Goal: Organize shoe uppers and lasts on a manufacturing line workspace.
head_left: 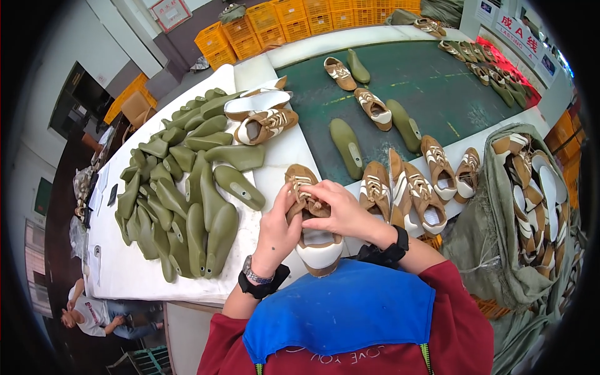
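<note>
A brown sneaker [320, 255] with white laces and a white heel patch is between my hands, close to my blue apron, heel toward me. My left hand [279, 230] grips the left side of its collar. My right hand [345, 215] pinches the tongue and the right side of the opening, fingers bent over the laces. The inside of the shoe shows pale below my fingers. To the left lies a heap of olive-green shoe lasts [169, 181], the nearest last [239, 187] beside my left hand. Several brown sneakers [427, 194] stand close to the right of my right hand.
Beyond the white table edge runs a green conveyor belt [412, 72] bearing sneakers and lasts. A grey-green sack [465, 250] full of sneakers stands at the right. More sneakers [269, 124] lie behind the heap. Orange crates [290, 28] line the back; a person [100, 315] sits at lower left.
</note>
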The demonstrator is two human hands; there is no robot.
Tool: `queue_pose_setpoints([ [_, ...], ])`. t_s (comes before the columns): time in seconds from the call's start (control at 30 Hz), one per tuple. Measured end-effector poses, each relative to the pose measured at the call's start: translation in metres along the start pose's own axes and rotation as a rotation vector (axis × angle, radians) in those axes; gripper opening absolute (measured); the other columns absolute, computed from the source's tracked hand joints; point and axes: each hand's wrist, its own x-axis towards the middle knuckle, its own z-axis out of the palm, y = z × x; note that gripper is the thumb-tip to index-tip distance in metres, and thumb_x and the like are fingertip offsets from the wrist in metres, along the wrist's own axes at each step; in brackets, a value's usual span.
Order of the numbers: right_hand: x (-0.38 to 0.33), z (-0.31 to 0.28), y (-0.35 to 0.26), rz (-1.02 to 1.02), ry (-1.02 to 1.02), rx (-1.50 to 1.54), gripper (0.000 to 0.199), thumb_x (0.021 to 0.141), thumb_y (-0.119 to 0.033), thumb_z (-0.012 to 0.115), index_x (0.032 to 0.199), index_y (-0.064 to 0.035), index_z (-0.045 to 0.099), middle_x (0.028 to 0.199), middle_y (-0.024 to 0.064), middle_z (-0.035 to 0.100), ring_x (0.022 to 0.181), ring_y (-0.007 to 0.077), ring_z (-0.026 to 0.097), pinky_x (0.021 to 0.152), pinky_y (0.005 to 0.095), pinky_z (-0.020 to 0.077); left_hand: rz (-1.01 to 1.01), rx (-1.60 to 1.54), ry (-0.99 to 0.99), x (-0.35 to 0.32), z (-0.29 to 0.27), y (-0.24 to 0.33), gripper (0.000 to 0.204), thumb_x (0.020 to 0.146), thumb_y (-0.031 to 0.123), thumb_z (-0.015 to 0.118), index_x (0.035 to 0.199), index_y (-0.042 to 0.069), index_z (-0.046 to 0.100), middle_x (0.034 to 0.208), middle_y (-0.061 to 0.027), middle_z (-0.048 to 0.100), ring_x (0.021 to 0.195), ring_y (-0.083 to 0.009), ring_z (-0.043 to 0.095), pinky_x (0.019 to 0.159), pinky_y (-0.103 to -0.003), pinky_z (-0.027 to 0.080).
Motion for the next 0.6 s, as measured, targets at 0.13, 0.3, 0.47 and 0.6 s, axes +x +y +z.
queue_pose_setpoints([
  [0.13, -0.003, -0.002, -0.007, -0.067, 0.152, -0.141, 0.047, 0.075, -0.007, 0.063, 0.12, -0.0079, 0.05, 0.089, 0.014, 0.053, 0.081, 0.0318, 0.056, 0.07, 0.038, 0.0471, -0.025, 0.029, 0.094, 0.004, -0.003, 0.012, 0.054, 0.079, -0.002, 0.053, 0.13, -0.001, 0.035, 0.098, -0.0205, 0.065, 0.087, -0.0359, 0.064, 0.075, -0.038, 0.051],
  [0.3, -0.012, -0.018, -0.015, -0.094, 0.228, -0.139, 0.026, 0.075, 0.005, 0.054, 0.099, -0.0049, 0.057, 0.082, 0.0139, 0.05, 0.074, 0.0326, 0.056, 0.059, 0.0377, 0.0472, -0.22, -0.133, 0.3, 0.006, -0.023, -0.009, 0.032, 0.085, 0.001, 0.057, 0.112, 0.0, 0.039, 0.082, -0.0144, 0.068, 0.073, -0.0116, 0.062, 0.066, -0.024, 0.048],
  [0.47, -0.004, -0.015, -0.014, -0.128, 0.216, -0.164, 0.032, 0.074, 0.005, 0.053, 0.102, -0.0092, 0.058, 0.088, 0.0135, 0.048, 0.074, 0.0326, 0.056, 0.06, 0.0384, 0.0468, 0.038, 0.03, 0.252, 0.004, -0.01, 0.0, 0.03, 0.084, 0.001, 0.059, 0.108, 0.0, 0.042, 0.083, -0.0164, 0.067, 0.078, -0.0202, 0.067, 0.068, -0.028, 0.052],
  [0.6, 0.005, -0.018, -0.026, -0.102, 0.176, -0.153, 0.035, 0.073, 0.005, 0.054, 0.1, -0.0144, 0.061, 0.098, 0.0132, 0.047, 0.08, 0.033, 0.056, 0.065, 0.0377, 0.0471, 0.135, 0.123, 0.265, 0.006, -0.007, 0.008, 0.031, 0.084, -0.001, 0.058, 0.11, 0.0, 0.042, 0.087, -0.0173, 0.067, 0.079, -0.0207, 0.068, 0.069, -0.028, 0.052],
])
